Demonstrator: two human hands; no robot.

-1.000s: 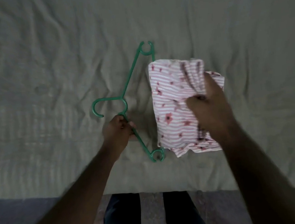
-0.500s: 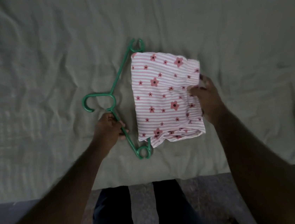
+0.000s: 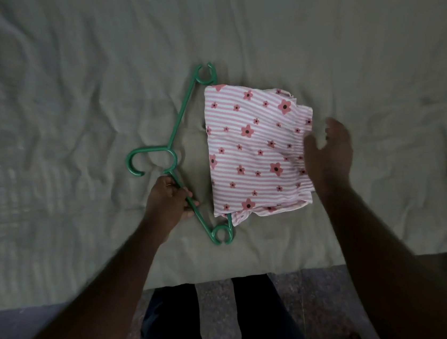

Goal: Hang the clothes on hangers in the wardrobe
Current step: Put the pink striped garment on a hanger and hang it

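Green plastic hanger (image 3: pixel 182 117) is lying flat on the wrinkly grey-green sheet (image 3: pixel 67 75), hook pointing off toward 9 o'clock. The left hand (image 3: pixel 167 200) is gripping the hanger's near arm, fingers curled round it just below the hook. The garment (image 3: pixel 253 149), white with pink stripes and little red flowers, is sitting folded at the hanger's 3 o'clock. Its left edge is lying over the hanger's straight bar, so only the two end loops are sticking out, one at the garment's 11 o'clock corner and one at its 7 o'clock corner.

The right hand (image 3: pixel 329 154) is hanging at the garment's 3 o'clock edge, thumb spread away from the fingers, fingertips overlapping the cloth. It's blurry there, so honestly I can't tell if it's pinching the fabric or just touching it.

Down at 6 o'clock the person's dark trouser legs (image 3: pixel 173 328) are showing against the bed edge, with speckled floor (image 3: pixel 216 309) peeking between them.
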